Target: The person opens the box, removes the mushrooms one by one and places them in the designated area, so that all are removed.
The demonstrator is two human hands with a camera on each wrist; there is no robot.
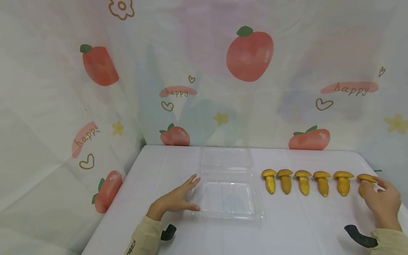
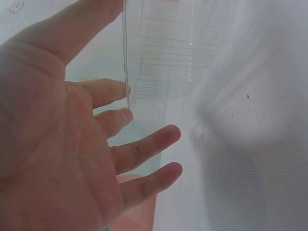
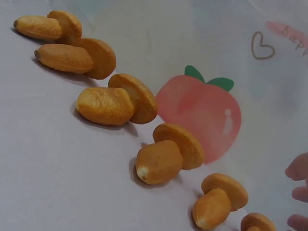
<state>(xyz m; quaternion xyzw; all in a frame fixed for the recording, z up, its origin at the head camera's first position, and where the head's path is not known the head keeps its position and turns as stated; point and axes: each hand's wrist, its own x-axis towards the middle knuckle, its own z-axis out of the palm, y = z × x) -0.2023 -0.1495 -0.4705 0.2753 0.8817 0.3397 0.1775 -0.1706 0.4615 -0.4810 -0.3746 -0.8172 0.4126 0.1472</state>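
My left hand [image 1: 178,199] is at the left side of a clear plastic clamshell box [image 1: 227,215], its thumb and fingers spread. In the left wrist view, fingertips of the left hand [image 2: 72,134] meet the box's thin upright edge [image 2: 126,57], while two other fingers extend past it. My right hand [image 1: 384,203] is at the rightmost yellow-brown mushroom [image 1: 366,177], its thumb overlapping the stem in the head view. That mushroom [image 3: 258,222] is partly cut off in the right wrist view, where bent fingertips [image 3: 299,168] show a gap beside its cap; the thumb is out of frame.
Several more mushrooms [image 1: 304,179] lie in a row right of the box, caps toward the backdrop. The box's lid [image 1: 226,168] lies folded back behind its base. A fruit-printed backdrop [image 1: 207,42] stands behind the white table [image 1: 287,230]. Dark curved pieces [image 1: 360,236] stick out by both sleeves.
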